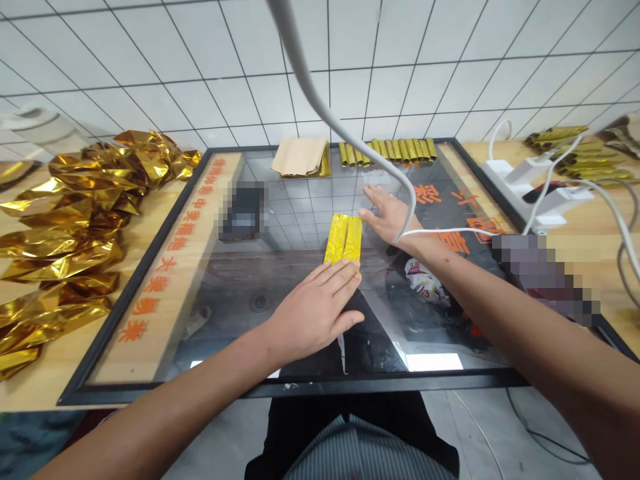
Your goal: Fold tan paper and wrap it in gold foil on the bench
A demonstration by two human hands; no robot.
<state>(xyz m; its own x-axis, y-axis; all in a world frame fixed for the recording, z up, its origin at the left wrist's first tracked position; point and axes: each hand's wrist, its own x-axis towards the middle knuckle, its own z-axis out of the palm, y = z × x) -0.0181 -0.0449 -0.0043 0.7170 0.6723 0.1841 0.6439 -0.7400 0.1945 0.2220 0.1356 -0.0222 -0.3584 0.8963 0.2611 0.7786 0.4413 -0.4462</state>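
A folded strip of shiny gold foil paper (344, 235) lies flat on the black-framed glass panel (300, 220), with a seam running down its middle. My left hand (320, 303) rests flat over the near end of the strip, fingers stretched out and close together. Just right of the strip's far end, my right hand (389, 215) hovers at or above the glass with its fingers apart and nothing in them. A white cable passes in front of the right wrist, and whether it touches the skin I cannot tell.
Crumpled gold foil pieces (75, 213) cover the left side. At the back stand a brown paper stack (300, 157) and a row of rolled gold tubes (400, 151). A power strip (510, 193) with cables is at right. A thick white cable (320, 100) hangs across the view.
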